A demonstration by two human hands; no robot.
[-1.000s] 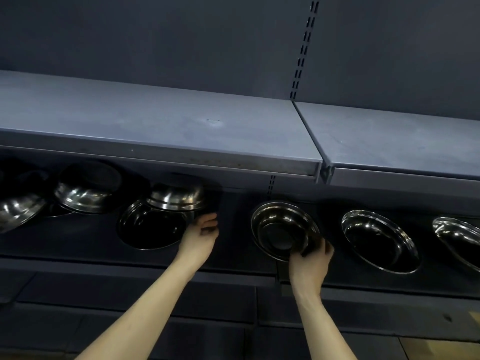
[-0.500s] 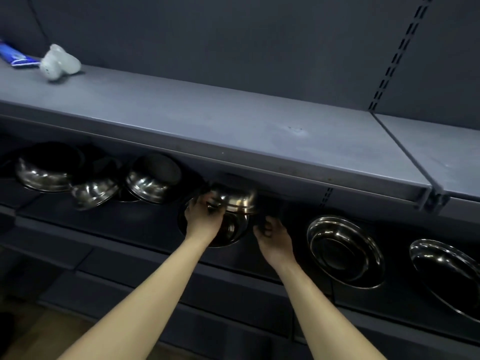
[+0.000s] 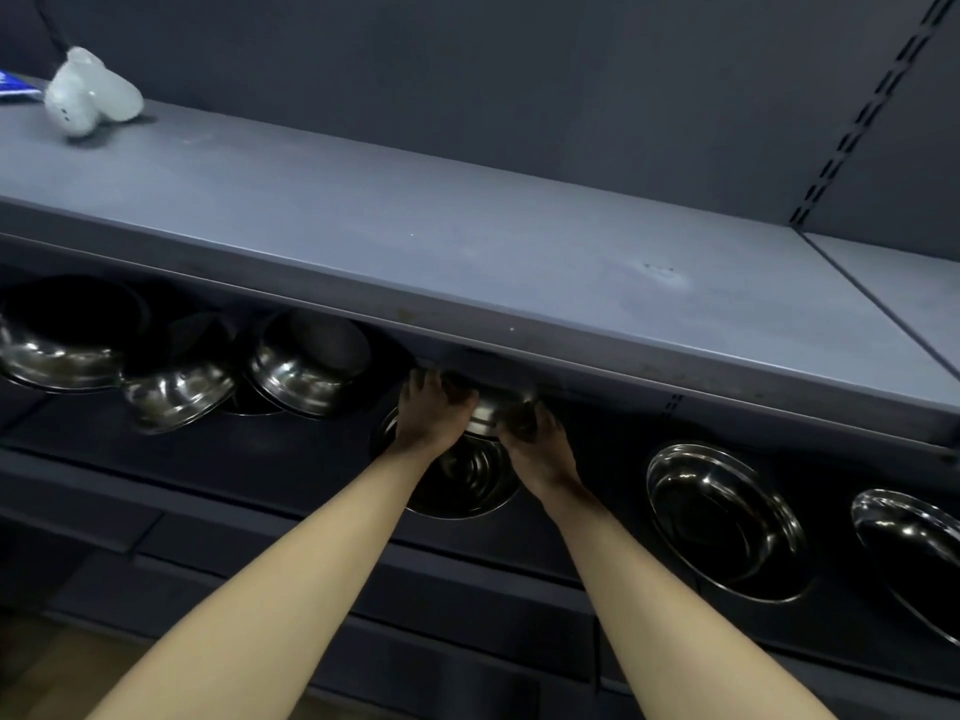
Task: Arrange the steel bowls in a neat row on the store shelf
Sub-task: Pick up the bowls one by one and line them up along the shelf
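a second ago the left hand (image 3: 431,413) hovered by the upturned small bowl (image 3: 491,413) and the right hand (image 3: 535,444) gripped the rim of a bowl (image 3: 722,517) further right. since then the right hand has let go of that bowl and crossed over; both hands now clasp the small bowl above the wide bowl (image 3: 462,485).

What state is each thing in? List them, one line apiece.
left hand: gripping the upside-down bowl
right hand: gripping the same bowl
upside-down bowl: held over the open bowl
open bowl: mouth outward, under the hands
bowl to the right: propped, mouth outward
far-right bowl: propped, partly cut off
left bowls: jumbled, overlapping
white object: lying on the upper shelf
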